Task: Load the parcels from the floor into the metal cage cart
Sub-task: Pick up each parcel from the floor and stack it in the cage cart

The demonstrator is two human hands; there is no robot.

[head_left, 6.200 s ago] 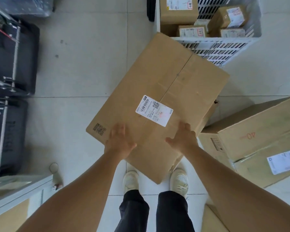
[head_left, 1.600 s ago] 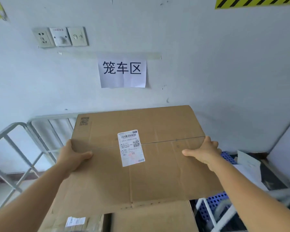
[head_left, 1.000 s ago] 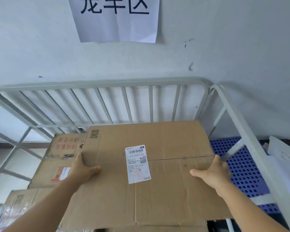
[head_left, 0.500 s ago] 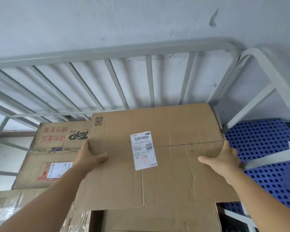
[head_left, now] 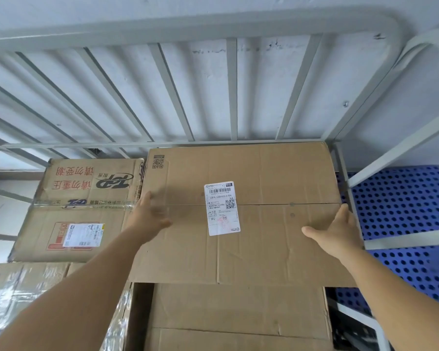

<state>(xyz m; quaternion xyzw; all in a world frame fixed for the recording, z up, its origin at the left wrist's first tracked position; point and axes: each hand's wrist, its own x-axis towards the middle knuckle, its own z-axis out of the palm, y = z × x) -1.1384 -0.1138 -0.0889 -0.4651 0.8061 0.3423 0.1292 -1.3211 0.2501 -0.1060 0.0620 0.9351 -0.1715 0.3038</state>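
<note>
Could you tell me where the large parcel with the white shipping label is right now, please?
In the head view, the large parcel sits centre-right inside the metal cage cart, against its back bars, atop another box and beside the red-printed carton.

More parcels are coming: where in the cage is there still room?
Free: the top of the large box, and the TOP-printed box left of it. Crowded: the large box sits against the cage bars and right post.
</note>
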